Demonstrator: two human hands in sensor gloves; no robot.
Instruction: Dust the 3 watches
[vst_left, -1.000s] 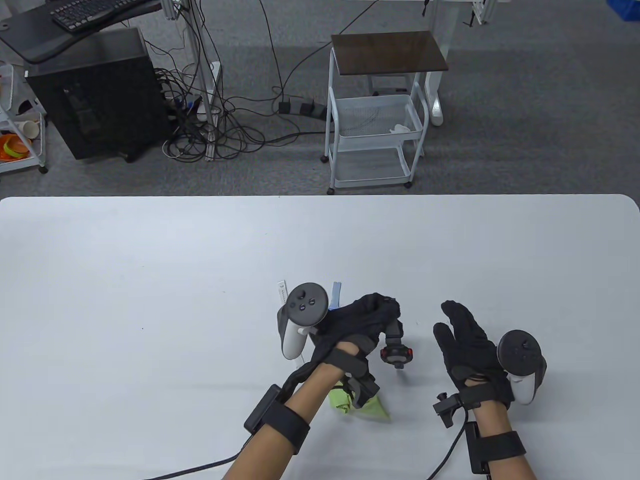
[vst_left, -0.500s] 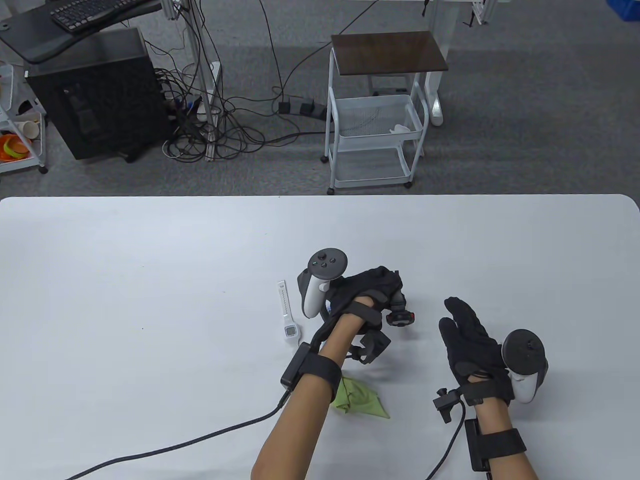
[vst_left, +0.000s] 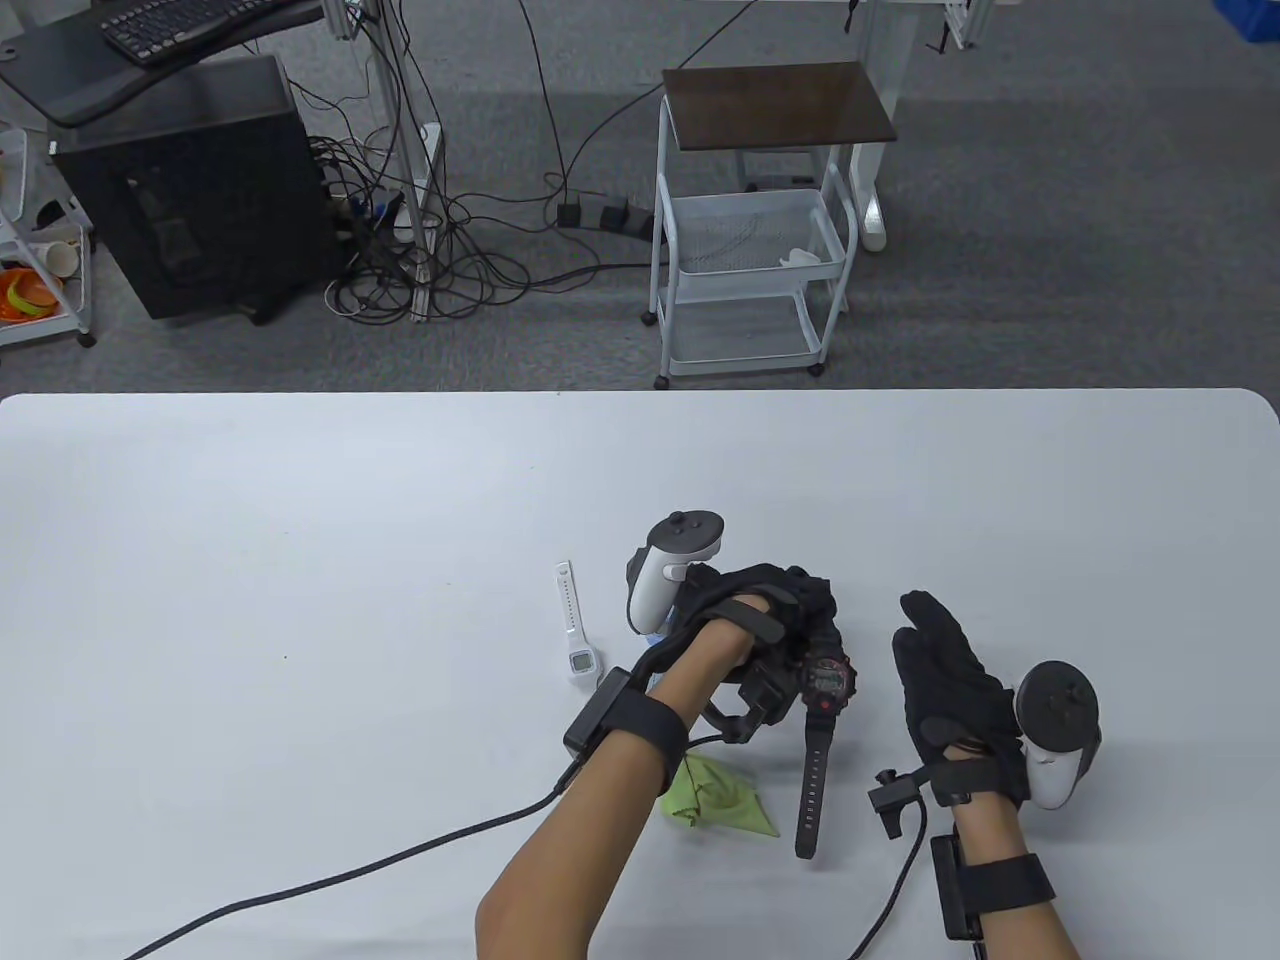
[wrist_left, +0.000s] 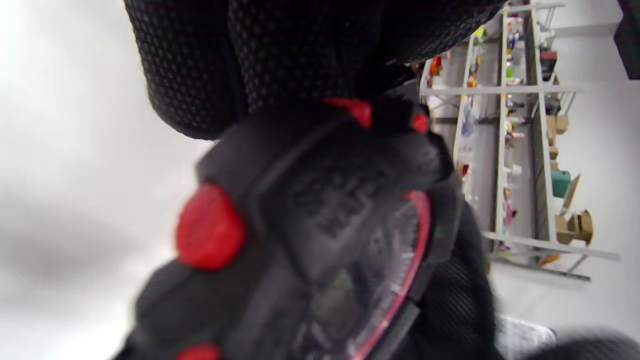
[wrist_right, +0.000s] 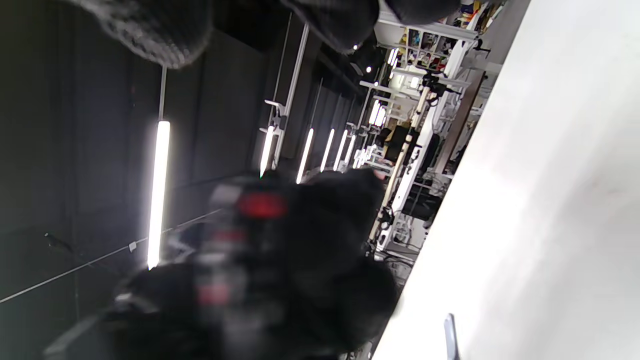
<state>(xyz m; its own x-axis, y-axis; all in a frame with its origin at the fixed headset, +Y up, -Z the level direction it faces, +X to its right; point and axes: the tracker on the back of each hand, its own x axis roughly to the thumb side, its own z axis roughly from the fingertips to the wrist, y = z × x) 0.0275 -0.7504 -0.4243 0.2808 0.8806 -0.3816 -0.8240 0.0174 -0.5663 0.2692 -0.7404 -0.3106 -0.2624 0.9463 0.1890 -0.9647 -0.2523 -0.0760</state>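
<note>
Left hand (vst_left: 770, 625) gripping black-and-red watch (vst_left: 828, 684) face-up above bench (vst_left: 300, 520), strap dangling, likely presenting it for dusting | right hand (vst_left: 945, 680) relaxed, holding nothing | green cloth (vst_left: 715, 797) lying beside.

left hand (vst_left: 770, 615): mid-table, holds the sport watch (vst_left: 828, 683), strap hanging toward the near edge
right hand (vst_left: 950, 680): just right of that watch, apart from it
slim watch (vst_left: 573, 630): flat on the table (vst_left: 300, 560), left of left hand
cloth (vst_left: 715, 795): on table under left forearm, nearer than both watches
cart (vst_left: 755, 220): on floor behind table
</note>
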